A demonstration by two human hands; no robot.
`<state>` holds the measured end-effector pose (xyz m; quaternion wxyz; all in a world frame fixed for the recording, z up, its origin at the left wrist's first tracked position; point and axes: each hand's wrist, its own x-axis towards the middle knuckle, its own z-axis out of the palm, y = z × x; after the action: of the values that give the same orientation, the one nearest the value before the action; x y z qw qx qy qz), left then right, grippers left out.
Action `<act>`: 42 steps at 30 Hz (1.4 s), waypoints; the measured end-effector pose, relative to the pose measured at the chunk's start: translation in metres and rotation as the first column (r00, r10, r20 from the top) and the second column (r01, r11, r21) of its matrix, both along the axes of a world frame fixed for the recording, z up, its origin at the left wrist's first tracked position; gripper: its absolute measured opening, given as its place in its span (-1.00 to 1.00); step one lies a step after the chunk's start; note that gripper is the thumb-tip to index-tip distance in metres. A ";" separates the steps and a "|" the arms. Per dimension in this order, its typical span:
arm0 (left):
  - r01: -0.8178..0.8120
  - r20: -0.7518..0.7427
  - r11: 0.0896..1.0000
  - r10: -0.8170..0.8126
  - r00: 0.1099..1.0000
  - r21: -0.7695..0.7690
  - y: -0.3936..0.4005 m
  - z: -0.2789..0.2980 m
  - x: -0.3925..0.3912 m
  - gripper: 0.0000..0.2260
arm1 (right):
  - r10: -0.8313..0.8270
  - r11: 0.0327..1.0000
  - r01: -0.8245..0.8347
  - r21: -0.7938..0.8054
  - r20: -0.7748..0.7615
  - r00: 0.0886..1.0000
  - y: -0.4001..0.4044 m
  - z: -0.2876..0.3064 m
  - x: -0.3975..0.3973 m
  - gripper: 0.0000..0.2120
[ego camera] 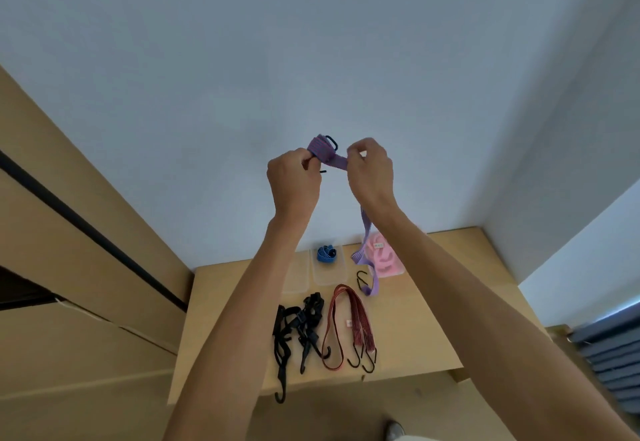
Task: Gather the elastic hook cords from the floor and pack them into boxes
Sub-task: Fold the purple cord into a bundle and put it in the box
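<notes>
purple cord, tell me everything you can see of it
The purple cord is a flat, woven-looking elastic strap with faint reddish stripes and black hooks. Its upper end is rolled into a small coil, pinched by the left hand, with one black hook poking out above. The right hand pinches the strap beside the coil. From there the rest hangs down past the right wrist to the floor, where its far end and second hook lie by the pink cord.
</notes>
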<state>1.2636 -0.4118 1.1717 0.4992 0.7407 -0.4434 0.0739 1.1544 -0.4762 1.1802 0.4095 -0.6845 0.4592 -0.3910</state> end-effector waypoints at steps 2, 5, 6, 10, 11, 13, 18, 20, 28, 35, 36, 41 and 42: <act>0.007 0.023 0.990 -0.010 1.000 0.141 0.000 -0.004 0.001 -0.68 | 0.159 0.986 -0.168 -0.017 -0.239 0.958 0.001 0.022 0.000 -0.82; 0.003 0.026 0.958 -0.011 1.000 0.286 -0.002 -0.010 0.003 -0.72 | 0.384 0.901 -0.432 0.047 -0.552 0.740 0.009 0.036 -0.004 -0.96; 0.040 0.045 0.946 -0.057 0.997 0.322 -0.002 -0.011 0.004 -0.70 | 0.401 0.886 -0.461 0.043 -0.568 0.719 0.010 0.035 -0.005 -0.94; 0.323 0.009 0.813 -0.373 0.928 0.484 0.006 -0.017 0.003 -0.65 | 0.268 0.918 -0.391 -0.068 -0.620 0.737 0.001 0.034 -0.008 -0.80; 0.382 -0.043 0.792 -0.413 0.910 0.476 0.010 -0.020 0.002 -0.67 | 0.238 0.925 -0.369 -0.089 -0.620 0.748 -0.004 0.034 -0.009 -0.80; 0.460 -0.138 0.788 -0.444 0.885 0.409 0.017 -0.024 0.000 -0.69 | 0.282 0.916 -0.392 -0.083 -0.562 0.778 -0.015 0.032 -0.015 -0.84; 0.572 -0.297 0.786 -0.502 0.812 0.234 0.027 -0.012 -0.007 -0.79 | 0.525 0.842 -0.513 0.166 -0.033 0.851 -0.029 0.018 -0.029 -0.97; 0.585 -0.340 0.796 -0.513 0.788 0.156 0.032 -0.007 -0.012 -0.79 | 0.531 0.815 -0.541 0.207 0.108 0.840 -0.030 0.012 -0.028 -0.97; 0.503 -0.572 0.835 -0.529 0.626 -0.222 0.036 0.027 -0.030 -0.85 | 0.549 0.685 -0.651 0.326 0.356 0.756 -0.024 0.006 -0.028 -0.80; 0.426 -0.339 0.879 -0.476 0.812 -0.213 0.034 0.068 -0.038 -0.91 | 0.537 0.453 -0.847 0.279 0.673 0.508 -0.019 0.027 -0.037 -0.68; 0.404 -0.328 0.883 -0.466 0.822 -0.241 0.033 0.071 -0.037 -0.91 | 0.561 0.478 -0.841 0.255 0.648 0.515 -0.018 0.027 -0.040 -0.76; 0.375 -0.286 0.882 -0.451 0.845 -0.285 0.032 0.070 -0.044 -0.78 | 0.556 0.685 -0.705 0.186 0.492 0.670 -0.012 0.021 -0.051 -0.86; 0.357 -0.287 0.888 -0.436 0.853 -0.288 0.032 0.069 -0.046 -0.72 | 0.569 0.734 -0.659 0.167 0.380 0.730 -0.009 0.022 -0.051 -0.81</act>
<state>1.2172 -0.3799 1.2403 0.6536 0.5726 -0.4820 -0.1122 1.1033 -0.4856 1.2024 0.6776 -0.6620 0.1874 -0.2600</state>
